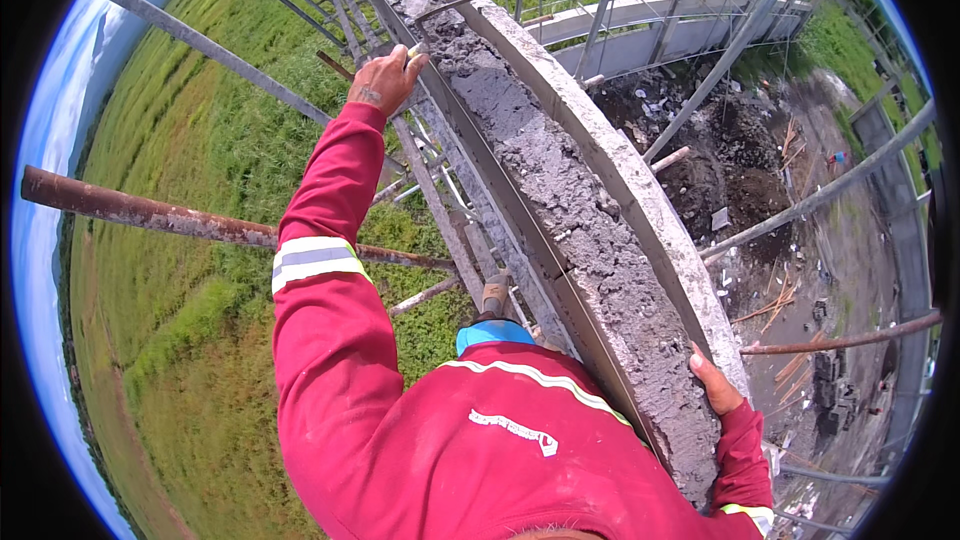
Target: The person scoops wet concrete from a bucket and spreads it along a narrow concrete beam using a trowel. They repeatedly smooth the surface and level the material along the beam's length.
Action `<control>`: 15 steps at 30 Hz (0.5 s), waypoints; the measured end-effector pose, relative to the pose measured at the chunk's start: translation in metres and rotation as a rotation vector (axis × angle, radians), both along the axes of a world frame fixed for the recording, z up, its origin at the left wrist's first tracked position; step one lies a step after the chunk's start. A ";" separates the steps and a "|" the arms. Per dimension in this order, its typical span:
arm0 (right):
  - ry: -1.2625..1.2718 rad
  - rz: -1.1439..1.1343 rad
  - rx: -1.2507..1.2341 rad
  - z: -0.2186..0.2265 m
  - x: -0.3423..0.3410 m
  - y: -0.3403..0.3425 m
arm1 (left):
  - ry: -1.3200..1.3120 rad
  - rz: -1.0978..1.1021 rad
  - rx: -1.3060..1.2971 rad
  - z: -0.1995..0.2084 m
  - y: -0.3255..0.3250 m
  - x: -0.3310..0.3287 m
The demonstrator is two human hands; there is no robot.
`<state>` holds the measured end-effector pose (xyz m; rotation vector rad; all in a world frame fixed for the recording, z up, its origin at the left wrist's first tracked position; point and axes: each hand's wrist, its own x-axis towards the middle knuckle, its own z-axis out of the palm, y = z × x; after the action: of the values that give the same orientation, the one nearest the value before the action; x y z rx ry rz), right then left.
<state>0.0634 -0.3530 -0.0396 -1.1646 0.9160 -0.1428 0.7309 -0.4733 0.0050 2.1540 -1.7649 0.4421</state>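
Stretching far ahead, the left hand point(385, 78) curls its fingers over the concrete beam's point(580, 230) outer metal formwork point(500, 205); the right hand point(715, 385) presses open-fingered against the beam's near end, above the rusty scaffold pipe point(150, 215).

Head camera, looking steeply down from high up

One fisheye view faces down the person's chest; the left hand point(385, 78) reaches far ahead, the right hand point(716, 387) sits close at lower right, and the ground lies well below both.

red sleeve point(330, 340) with grey-yellow reflective band, grey concrete wall point(590, 230), rusty brown pipe point(150, 212), green grass point(180, 340)
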 end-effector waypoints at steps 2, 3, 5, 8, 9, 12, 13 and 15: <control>0.019 0.005 0.025 -0.001 -0.002 0.000 | -0.008 -0.169 -0.045 -0.004 -0.002 0.001; 0.031 0.010 0.025 -0.002 -0.004 0.001 | 0.000 -0.103 -0.037 -0.008 -0.001 0.001; 0.011 0.017 -0.024 -0.005 -0.006 0.002 | -0.012 -0.057 0.054 -0.014 -0.002 0.004; 0.152 0.003 -0.081 -0.007 -0.007 0.003 | -0.003 0.078 0.118 -0.019 -0.004 0.010; 0.094 0.016 -0.056 -0.007 -0.007 0.001 | -0.016 0.041 0.040 -0.019 -0.004 0.011; 0.038 0.042 -0.053 -0.004 -0.007 0.001 | -0.011 -0.142 -0.060 -0.017 -0.003 0.013; 0.080 0.049 -0.007 -0.003 -0.007 0.002 | -0.011 -0.193 -0.038 -0.017 0.000 0.012; 0.045 0.067 -0.071 -0.002 -0.005 -0.001 | -0.019 0.024 0.071 -0.010 -0.004 0.014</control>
<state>0.0587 -0.3538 -0.0415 -1.2676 0.9159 -0.0958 0.7447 -0.4772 -0.0053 2.2288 -1.7921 0.4133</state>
